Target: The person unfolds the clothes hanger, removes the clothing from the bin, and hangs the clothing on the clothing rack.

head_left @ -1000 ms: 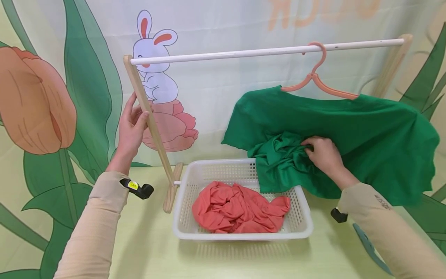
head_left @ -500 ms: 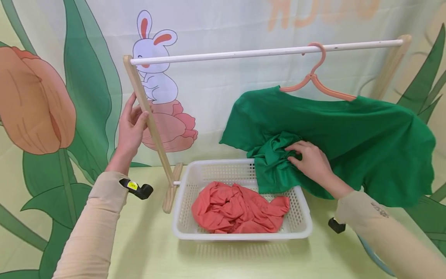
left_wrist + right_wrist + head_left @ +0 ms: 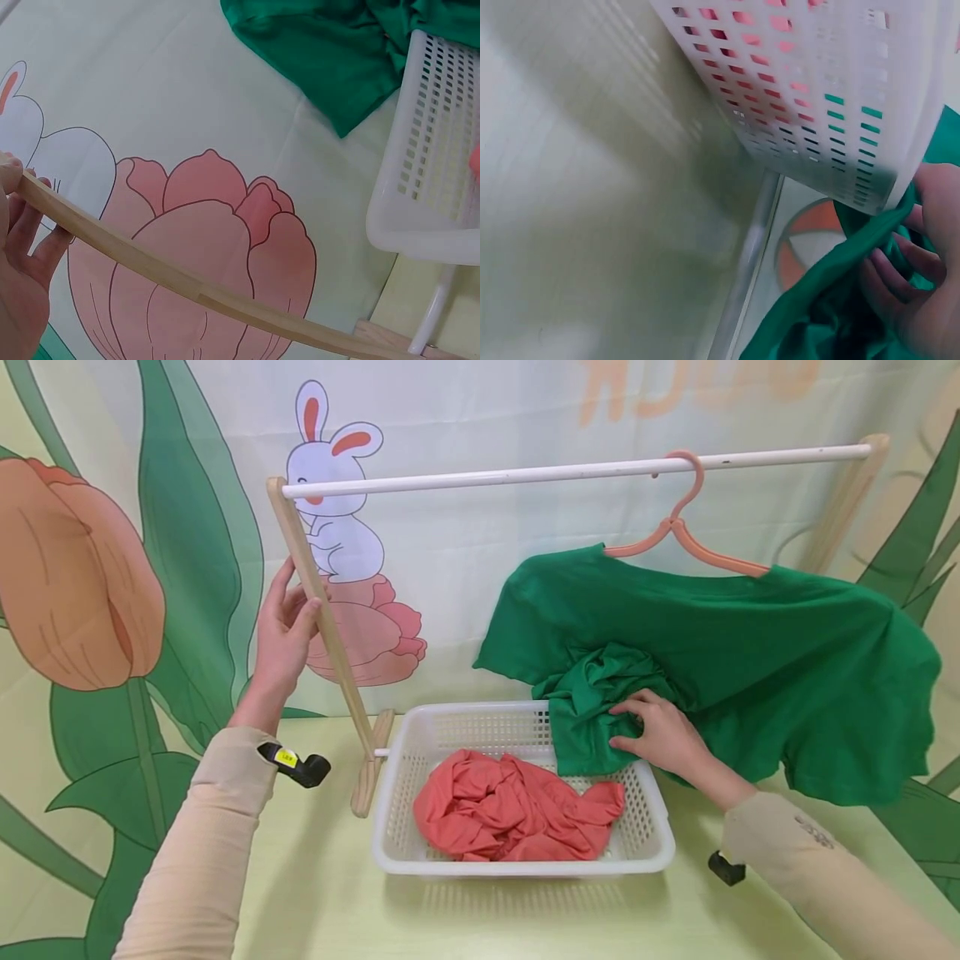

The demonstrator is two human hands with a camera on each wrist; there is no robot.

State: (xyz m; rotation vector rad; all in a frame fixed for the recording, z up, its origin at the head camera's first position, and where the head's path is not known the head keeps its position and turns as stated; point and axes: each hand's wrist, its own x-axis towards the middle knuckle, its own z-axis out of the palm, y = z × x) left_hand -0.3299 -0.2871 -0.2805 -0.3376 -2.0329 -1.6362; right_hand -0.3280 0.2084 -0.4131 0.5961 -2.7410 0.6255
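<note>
My left hand (image 3: 281, 639) grips the wooden side post (image 3: 330, 635) of a clothes rack, thumb in front and fingers behind it; the left wrist view shows the same hold. On the rack's white bar (image 3: 480, 477) hangs an orange-pink hanger (image 3: 723, 558) inside a green T-shirt (image 3: 810, 652). The shirt's lower left part is bunched and droops over the back right corner of a white basket (image 3: 525, 868). My right hand (image 3: 667, 735) touches this bunched cloth, thumb and forefinger spread apart. Its other fingers rest in the green folds in the right wrist view (image 3: 922, 270).
Inside the basket lies a crumpled coral-red cloth (image 3: 517, 810). The rack's wooden foot (image 3: 365, 785) stands just left of the basket on the pale green table (image 3: 315, 877). Behind everything is a printed backdrop (image 3: 465, 577) with a rabbit and tulips.
My right hand has let go of the pinched green cloth and moved left and down along the bunched part, thumb and forefinger parting. The left hand stays on the post.
</note>
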